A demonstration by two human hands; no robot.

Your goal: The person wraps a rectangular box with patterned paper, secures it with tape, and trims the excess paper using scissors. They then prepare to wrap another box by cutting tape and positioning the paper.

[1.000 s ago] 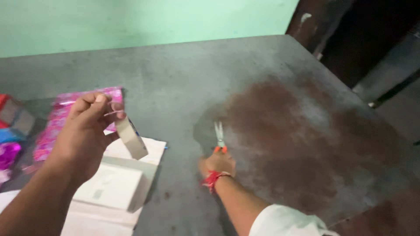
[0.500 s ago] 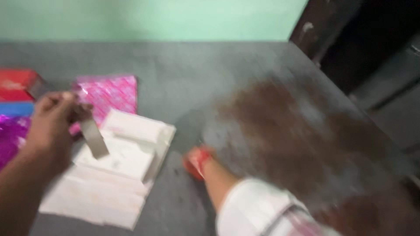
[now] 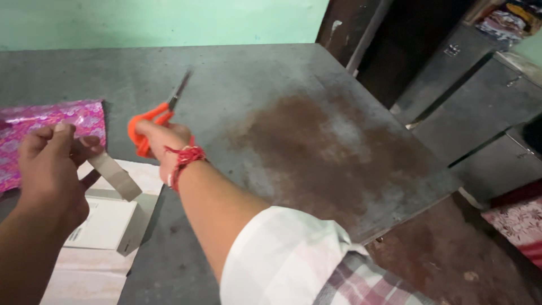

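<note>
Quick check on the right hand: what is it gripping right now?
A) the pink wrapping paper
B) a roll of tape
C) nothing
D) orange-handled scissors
D: the right hand is closed around the orange handles of the scissors, blades pointing away over the grey table.

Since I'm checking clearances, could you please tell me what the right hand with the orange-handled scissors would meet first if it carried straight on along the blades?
Probably nothing: past the right hand and orange-handled scissors, only bare grey metal table, then the green wall; depth unclear.
</note>
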